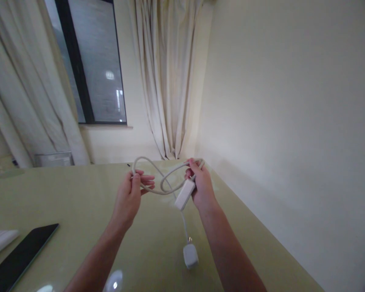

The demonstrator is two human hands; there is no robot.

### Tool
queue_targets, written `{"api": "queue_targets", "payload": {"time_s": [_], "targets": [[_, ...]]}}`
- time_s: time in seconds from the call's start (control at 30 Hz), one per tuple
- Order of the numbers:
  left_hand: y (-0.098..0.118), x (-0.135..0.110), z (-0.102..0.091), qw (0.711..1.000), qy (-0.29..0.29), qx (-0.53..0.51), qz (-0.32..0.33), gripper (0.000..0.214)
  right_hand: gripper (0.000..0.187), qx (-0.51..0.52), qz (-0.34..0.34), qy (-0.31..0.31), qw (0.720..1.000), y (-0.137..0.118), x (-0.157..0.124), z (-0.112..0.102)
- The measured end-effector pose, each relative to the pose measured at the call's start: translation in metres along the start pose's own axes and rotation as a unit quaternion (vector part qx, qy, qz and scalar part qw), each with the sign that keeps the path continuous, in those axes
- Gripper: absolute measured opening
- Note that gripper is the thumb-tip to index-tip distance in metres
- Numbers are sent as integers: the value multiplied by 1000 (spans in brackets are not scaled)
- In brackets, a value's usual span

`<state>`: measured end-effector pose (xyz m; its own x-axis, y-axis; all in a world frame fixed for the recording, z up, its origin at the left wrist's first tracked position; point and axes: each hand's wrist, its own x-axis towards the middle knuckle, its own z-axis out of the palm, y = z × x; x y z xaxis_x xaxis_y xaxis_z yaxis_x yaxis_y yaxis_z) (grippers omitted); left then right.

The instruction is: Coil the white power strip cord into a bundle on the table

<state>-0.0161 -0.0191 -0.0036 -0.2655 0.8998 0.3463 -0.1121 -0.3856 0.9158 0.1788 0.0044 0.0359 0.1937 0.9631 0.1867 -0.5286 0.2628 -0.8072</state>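
Observation:
A white cable (156,192) hangs in loose loops between my two hands above the table. My left hand (133,188) pinches one loop between thumb and index finger, its other fingers extended to the right. In my right hand (202,182) the cable is gripped with the fingers closed round a bend of it. A white rectangular block (185,194) sits against the right palm, tilted. Below it, on a thinner stretch of cable, is a white plug adapter (190,255) with metal prongs on its top side; whether it touches the table I cannot tell.
The greenish glossy table (158,231) runs up to a white wall (292,121) on the right. At the left lie a dark flat tablet-like slab (24,253) and a white object (0,241). Beyond the table are curtains (170,73) and a dark-framed window (97,61).

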Motion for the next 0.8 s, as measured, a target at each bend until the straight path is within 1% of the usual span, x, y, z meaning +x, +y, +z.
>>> {"api": "queue_targets", "payload": {"time_s": [0.07,0.1,0.17,0.23,0.3,0.37,0.43,0.47,0.53,0.57,0.6,0.63,0.67,0.73,0.77,0.8], "targets": [[-5,13,-15,993,57,-94,-43,28,38,67,-26,27,997,-18,6,-12],[-9,19,-22,986,82,-128,-61,22,37,95,-36,31,994,-27,9,-18],[-20,30,-38,974,122,-164,-97,10,34,119,-26,6,992,-44,11,-28],[-32,38,-51,965,154,-171,-129,5,31,101,12,-45,994,-56,9,-33],[-44,43,-64,965,173,-130,-150,7,27,65,42,-94,993,-61,5,-32],[-54,45,-75,969,178,-48,-165,7,25,21,60,-139,988,-60,-1,-28],[-60,47,-84,968,179,23,-177,14,25,-39,73,-194,978,-56,-8,-24],[-62,47,-88,966,183,47,-177,20,25,-70,77,-223,969,-53,-11,-22],[-62,48,-89,966,187,108,-143,31,25,-133,75,-282,947,-47,-16,-18],[-60,47,-86,967,179,145,-112,35,26,-164,72,-309,934,-44,-19,-17],[-58,46,-81,969,157,175,-80,38,26,-192,71,-335,920,-42,-22,-15],[-56,43,-73,973,120,188,-53,40,27,-218,72,-361,904,-40,-25,-13],[-53,39,-63,980,70,185,-34,42,28,-239,72,-387,887,-38,-28,-11],[-48,28,-39,990,-59,121,-30,51,31,-263,68,-441,855,-37,-33,-6],[-46,23,-28,987,-122,101,-28,52,32,-264,64,-465,842,-37,-36,-4],[-45,18,-19,981,-175,85,-19,48,33,-262,61,-484,833,-37,-37,-3]]}}
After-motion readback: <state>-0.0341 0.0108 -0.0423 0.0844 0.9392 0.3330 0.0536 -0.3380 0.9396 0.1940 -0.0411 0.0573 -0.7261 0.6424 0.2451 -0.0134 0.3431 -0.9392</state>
